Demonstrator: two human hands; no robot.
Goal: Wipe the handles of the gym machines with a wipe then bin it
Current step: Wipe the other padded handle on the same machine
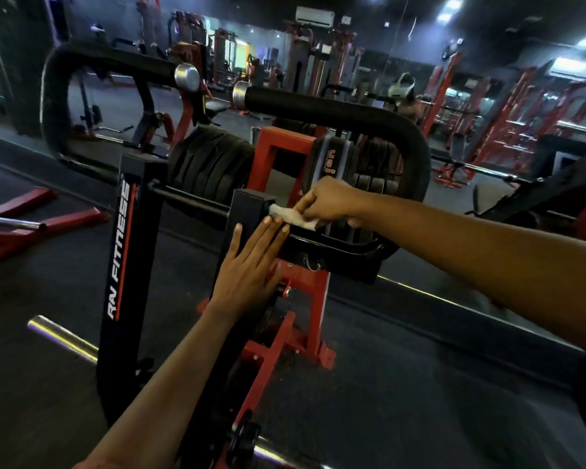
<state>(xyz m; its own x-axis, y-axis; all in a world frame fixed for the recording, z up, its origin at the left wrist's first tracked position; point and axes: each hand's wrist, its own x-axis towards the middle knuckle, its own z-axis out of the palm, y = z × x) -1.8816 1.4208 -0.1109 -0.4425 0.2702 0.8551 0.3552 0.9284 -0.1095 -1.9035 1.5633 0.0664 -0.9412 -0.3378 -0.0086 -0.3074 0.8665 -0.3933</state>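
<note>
The right grip (329, 201) pinches the white wipe (293, 219) against the machine's black handle (345, 243), next to the black post (247, 211), while the left grip (251, 265) rests flat, fingers straight, on that post.

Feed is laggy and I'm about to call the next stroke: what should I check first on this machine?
1. Wipe in right hand: ok, the fingers pinch it.
2. Wipe against the machine: ok, it lies at the top edge of the post.
3. Wipe on the black bar below: cannot tell.
4. Left hand bracing: ok, flat on the post, fingers straight.
5. Foam handle wiped: cannot tell.
6. Bin in sight: not ok, none in view.
</note>
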